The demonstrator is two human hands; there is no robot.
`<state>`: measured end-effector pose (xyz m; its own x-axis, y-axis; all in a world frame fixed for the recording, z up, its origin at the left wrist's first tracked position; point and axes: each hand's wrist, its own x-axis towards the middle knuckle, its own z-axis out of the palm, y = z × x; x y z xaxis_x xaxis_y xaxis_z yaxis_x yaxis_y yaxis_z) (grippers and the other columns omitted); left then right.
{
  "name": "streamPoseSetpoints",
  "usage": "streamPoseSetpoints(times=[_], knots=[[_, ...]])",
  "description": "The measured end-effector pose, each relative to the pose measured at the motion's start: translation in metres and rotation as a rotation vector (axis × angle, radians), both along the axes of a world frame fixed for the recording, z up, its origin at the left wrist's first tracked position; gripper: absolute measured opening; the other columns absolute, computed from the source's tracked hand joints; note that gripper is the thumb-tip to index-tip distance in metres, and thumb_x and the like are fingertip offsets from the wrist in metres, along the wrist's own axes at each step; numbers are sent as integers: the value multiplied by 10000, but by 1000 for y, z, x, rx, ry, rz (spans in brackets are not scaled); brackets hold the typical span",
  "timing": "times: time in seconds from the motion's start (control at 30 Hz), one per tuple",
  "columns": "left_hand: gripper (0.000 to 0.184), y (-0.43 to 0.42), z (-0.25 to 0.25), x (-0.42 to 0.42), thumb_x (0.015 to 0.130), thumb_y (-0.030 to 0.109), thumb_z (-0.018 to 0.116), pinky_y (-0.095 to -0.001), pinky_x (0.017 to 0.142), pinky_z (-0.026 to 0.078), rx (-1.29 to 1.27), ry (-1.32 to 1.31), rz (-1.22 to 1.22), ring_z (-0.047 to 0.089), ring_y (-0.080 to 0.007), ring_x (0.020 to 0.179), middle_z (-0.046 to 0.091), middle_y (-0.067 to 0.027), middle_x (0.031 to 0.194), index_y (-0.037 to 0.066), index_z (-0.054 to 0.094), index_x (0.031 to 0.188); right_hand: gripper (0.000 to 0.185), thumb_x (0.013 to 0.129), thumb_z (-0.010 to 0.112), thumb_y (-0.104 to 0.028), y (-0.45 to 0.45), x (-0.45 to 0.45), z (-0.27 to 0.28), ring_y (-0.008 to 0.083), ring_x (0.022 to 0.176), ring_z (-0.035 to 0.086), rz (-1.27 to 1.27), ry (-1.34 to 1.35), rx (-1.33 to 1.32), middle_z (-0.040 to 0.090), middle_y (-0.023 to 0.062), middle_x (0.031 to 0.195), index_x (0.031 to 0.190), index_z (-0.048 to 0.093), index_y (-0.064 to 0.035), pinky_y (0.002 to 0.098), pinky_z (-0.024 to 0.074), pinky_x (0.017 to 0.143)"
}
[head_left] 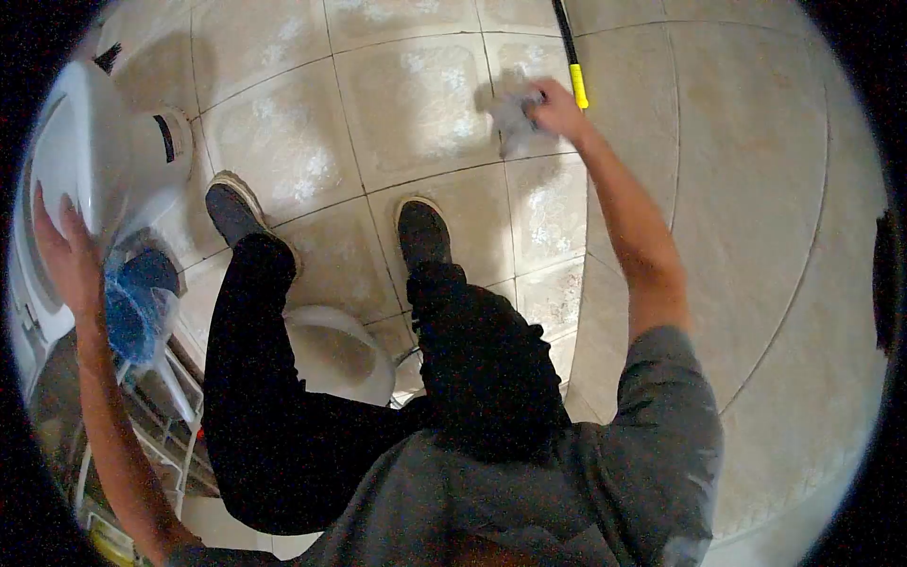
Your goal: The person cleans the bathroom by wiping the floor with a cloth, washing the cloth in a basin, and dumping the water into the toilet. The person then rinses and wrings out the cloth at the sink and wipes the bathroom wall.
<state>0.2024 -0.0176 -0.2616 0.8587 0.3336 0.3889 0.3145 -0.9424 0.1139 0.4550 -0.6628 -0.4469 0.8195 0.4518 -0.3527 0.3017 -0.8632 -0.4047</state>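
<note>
My right hand (557, 111) is closed around a crumpled greyish-white cloth (515, 121), slightly blurred, against the beige tiles at upper right. Whether the cloth presses on the surface, I cannot tell. Just beyond that hand lies the yellow end of a black pole (578, 87). On the left, my left hand (68, 246) rests with fingers apart on the white toilet (94, 142), holding nothing. Below its wrist is a blue plastic bag (132, 317).
A white bucket (378, 364) stands between my legs, partly hidden. At lower left is a white wire rack (175, 454). My dark shoes (422, 231) are on the tiled floor (283, 132). Larger beige tiles (746, 189) cover the right side.
</note>
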Motion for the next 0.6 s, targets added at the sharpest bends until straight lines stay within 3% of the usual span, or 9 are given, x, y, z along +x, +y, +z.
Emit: streamPoseSetpoints(times=[0.07,0.13,0.2,0.23,0.3,0.37,0.4,0.43,0.6], knots=[[576,-1,-1,0,1010,396,448,-423,1114,326,-106,10,-18,420,-371,1349,411,-218,1482,27,397,1449,437,720,702,-273,55,79,-56,378,993,655,163,274,-191,665,205,1122,1101,689,-60,427,541,830],[581,25,-11,-6,1011,408,447,-396,1084,350,11,46,-65,455,-340,1317,442,-209,1457,18,406,1440,419,715,734,-274,133,82,-48,346,1112,571,-3,56,-381,611,190,1160,1082,691,-76,445,481,885],[588,36,-12,-21,1011,419,446,-369,1055,375,122,93,-116,490,-309,1284,473,-201,1432,9,416,1431,550,886,658,-253,183,51,10,325,1169,575,-157,-53,-184,515,183,1384,1375,481,-75,445,495,939],[601,39,-14,-27,1010,437,444,-358,1040,385,-43,133,29,506,-293,1262,484,-197,1422,6,417,1428,550,886,658,-253,181,36,1,325,1169,575,-153,-30,-190,515,183,1384,1375,481,-75,445,495,939],[619,43,-15,-33,1004,468,449,-338,1015,397,-153,136,137,533,-273,1213,507,-189,1400,2,439,1411,634,860,616,-151,168,4,-33,389,1249,501,209,-399,-354,376,230,1483,1445,382,-85,473,452,992],[559,54,-18,-42,1028,418,390,-334,1058,370,-148,216,188,491,-263,1273,456,-149,1456,60,381,1457,468,763,732,-283,106,-35,-101,342,1198,513,299,-699,-70,552,153,1278,1205,642,-163,495,445,922],[557,57,-17,-43,1025,417,398,-338,1058,371,-126,225,188,493,-268,1272,461,-151,1451,62,388,1454,490,807,698,-248,78,-68,-91,320,1263,459,277,-538,-149,498,118,1342,1283,582,-229,511,419,945],[555,54,-17,-41,1021,416,407,-343,1058,372,-114,222,179,494,-273,1271,465,-153,1447,65,395,1450,460,799,701,-212,37,-103,-101,334,1240,471,217,-516,21,521,120,1295,1249,609,-225,503,429,924],[545,45,-14,-32,1004,411,449,-365,1059,377,-52,144,135,502,-295,1268,488,-163,1425,77,428,1434,436,722,657,-61,-157,-269,-59,388,1193,489,-7,-199,-205,520,196,1244,1152,668,-136,470,429,974]])
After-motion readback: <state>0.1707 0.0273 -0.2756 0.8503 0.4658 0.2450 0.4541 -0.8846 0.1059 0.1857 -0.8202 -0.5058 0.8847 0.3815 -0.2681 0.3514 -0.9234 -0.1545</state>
